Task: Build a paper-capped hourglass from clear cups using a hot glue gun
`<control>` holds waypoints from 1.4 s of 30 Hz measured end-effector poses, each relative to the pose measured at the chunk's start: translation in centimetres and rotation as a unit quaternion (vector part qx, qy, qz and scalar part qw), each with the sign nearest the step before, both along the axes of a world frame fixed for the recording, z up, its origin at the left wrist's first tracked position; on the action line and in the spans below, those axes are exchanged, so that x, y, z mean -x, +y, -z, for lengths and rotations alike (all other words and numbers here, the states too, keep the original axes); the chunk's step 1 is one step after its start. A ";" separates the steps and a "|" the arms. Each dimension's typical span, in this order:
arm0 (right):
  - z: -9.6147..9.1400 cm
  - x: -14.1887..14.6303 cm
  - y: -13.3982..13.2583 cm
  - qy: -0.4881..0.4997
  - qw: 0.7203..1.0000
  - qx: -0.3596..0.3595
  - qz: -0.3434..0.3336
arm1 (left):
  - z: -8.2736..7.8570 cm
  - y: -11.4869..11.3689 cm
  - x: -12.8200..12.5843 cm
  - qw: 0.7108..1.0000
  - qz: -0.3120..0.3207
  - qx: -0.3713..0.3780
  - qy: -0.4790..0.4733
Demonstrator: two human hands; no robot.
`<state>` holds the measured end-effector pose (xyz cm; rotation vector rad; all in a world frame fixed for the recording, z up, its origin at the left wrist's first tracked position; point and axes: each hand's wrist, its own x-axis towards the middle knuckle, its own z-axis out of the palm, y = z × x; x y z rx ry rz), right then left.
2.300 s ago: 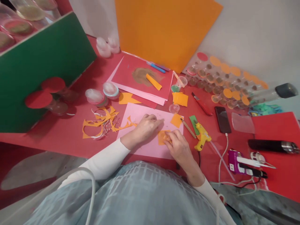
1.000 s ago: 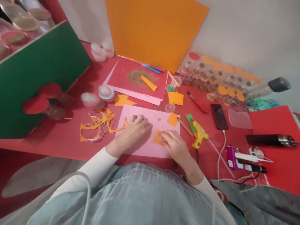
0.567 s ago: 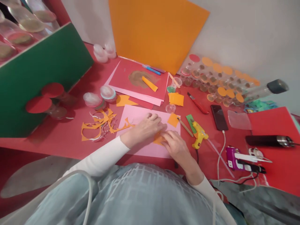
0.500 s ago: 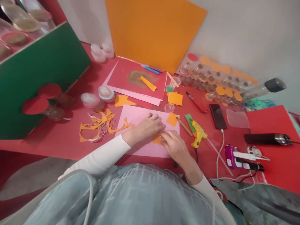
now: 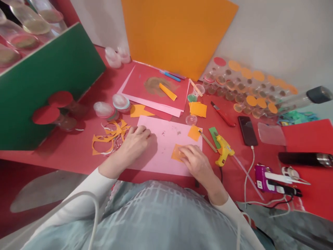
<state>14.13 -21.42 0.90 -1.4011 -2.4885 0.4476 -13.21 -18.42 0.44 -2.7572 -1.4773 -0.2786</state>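
My left hand (image 5: 137, 140) rests at the left edge of a pink sheet (image 5: 156, 163), beside orange paper scraps (image 5: 102, 142). Its fingers are curled, and whatever they may hold is hidden. At the sheet's right side, the fingers of my right hand (image 5: 196, 160) are pinched together on a small orange paper square (image 5: 176, 153). A faint clear edge shows by the fingertips, too small to make out. Another orange square (image 5: 194, 133) lies farther up the sheet, with a thin brown stick (image 5: 208, 141) over its corner.
Right of the sheet lie a yellow glue gun (image 5: 224, 149), a red cutter (image 5: 223, 114) and a phone (image 5: 247, 130). Stacked orange squares (image 5: 199, 109) and a clear disc (image 5: 191, 120) lie behind. Clear containers with orange discs (image 5: 251, 100) line the wall; a green board (image 5: 52, 76) stands left.
My left hand has moved left, away from my right hand, to the scraps. The orange square under my right hand now shows more. The view has shifted slightly.
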 end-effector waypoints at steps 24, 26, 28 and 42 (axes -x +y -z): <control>0.5 0.2 0.4 -0.006 0.999 -0.012 0.046 | 0.1 0.0 -1.2 1.000 -0.010 0.000 0.019; 0.5 0.3 0.4 -0.009 0.999 -0.013 0.049 | 0.4 -0.6 -2.6 0.999 0.041 -0.002 0.011; 0.5 0.3 0.3 -0.013 0.998 -0.014 0.053 | 0.7 -1.3 -3.6 0.996 0.092 0.009 0.000; 0.9 0.8 0.5 -0.019 0.998 -0.023 0.046 | -0.3 -0.9 -0.8 0.999 0.013 0.019 0.044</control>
